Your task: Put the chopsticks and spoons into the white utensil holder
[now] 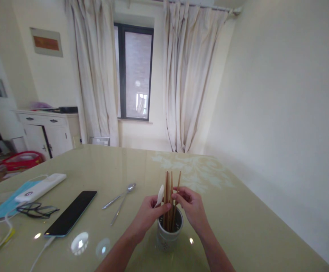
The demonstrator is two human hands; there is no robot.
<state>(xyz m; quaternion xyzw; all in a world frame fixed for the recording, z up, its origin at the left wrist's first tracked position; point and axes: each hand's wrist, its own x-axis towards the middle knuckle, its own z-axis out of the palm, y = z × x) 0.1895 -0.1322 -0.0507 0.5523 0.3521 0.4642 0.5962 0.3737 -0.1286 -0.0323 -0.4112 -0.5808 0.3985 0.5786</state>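
A bundle of brown wooden chopsticks point(168, 189) stands upright in a round, light grey holder point(168, 240) with small holes. My left hand point(150, 213) is closed around the bundle from the left, its thumb across the front of the sticks. Between that thumb and forefinger a white spoon-like utensil point(160, 195) sticks up; its lower end is hidden. On the other side, my right hand point(191, 206) pinches one chopstick point(179, 179) that leans slightly right of the others. The lower ends of the sticks are inside the holder.
Two metal spoons point(121, 202) lie crossed left of the holder. Farther left are a black phone point(71, 213) with a cable, eyeglasses point(36, 210), a white device point(41, 187) and a blue face mask point(14, 200). A wall borders the glossy table point(255, 226) on the right.
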